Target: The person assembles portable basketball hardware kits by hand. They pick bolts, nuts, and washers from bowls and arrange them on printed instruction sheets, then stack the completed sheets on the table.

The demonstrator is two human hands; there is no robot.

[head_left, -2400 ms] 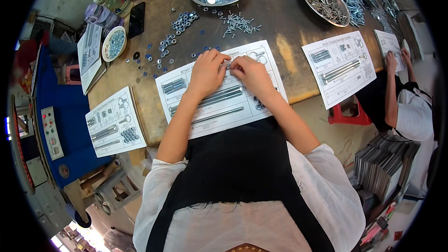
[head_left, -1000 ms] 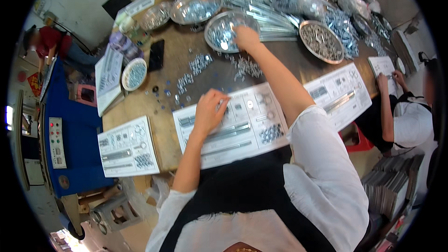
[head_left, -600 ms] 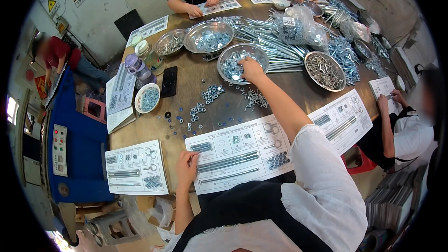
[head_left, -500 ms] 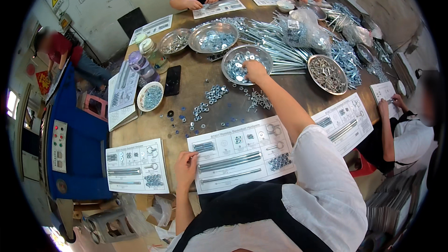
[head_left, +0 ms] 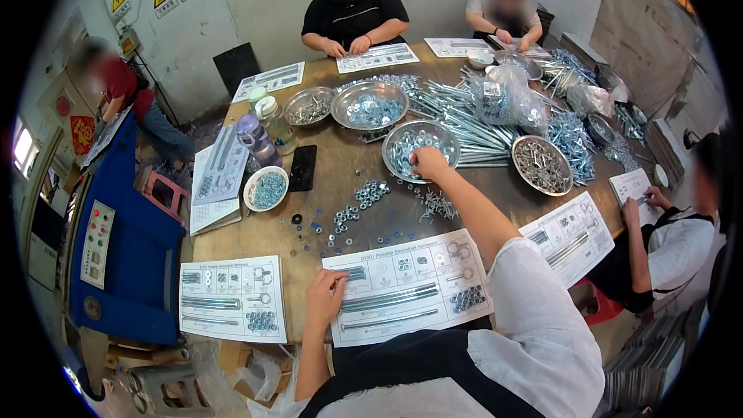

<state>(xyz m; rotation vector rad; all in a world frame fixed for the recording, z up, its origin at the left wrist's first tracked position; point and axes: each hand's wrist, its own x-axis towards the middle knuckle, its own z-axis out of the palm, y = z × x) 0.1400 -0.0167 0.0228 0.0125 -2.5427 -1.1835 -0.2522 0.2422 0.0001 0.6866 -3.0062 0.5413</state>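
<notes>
My right hand [head_left: 428, 163] reaches into a round metal bowl [head_left: 385, 156] of flat washers [head_left: 401, 153]. Its fingers are bent down among them; what they hold, if anything, is hidden. In front of me lies a white printed sheet [head_left: 455, 320]. Short bolts [head_left: 354, 272], long metal rods [head_left: 387, 299], a single long bolt [head_left: 391, 320] and a group of nuts [head_left: 467, 299] show on it; I cannot tell whether each is real or printed. My left hand [head_left: 324, 294] rests at the sheet's left edge, its fingers curled together just below the short bolts.
Loose nuts [head_left: 371, 193] and small screws [head_left: 438, 205] lie between bowl and sheet. Farther off are a second washer bowl [head_left: 334, 112], a screw bowl [head_left: 571, 174], piled rods [head_left: 484, 139], bottles [head_left: 267, 151] and a black phone [head_left: 303, 168]. Several people work around the table.
My left hand has moved over the sheet's left edge, closer to the short bolts. The right hand stays in the washer bowl. The whole view has tilted up a little.
</notes>
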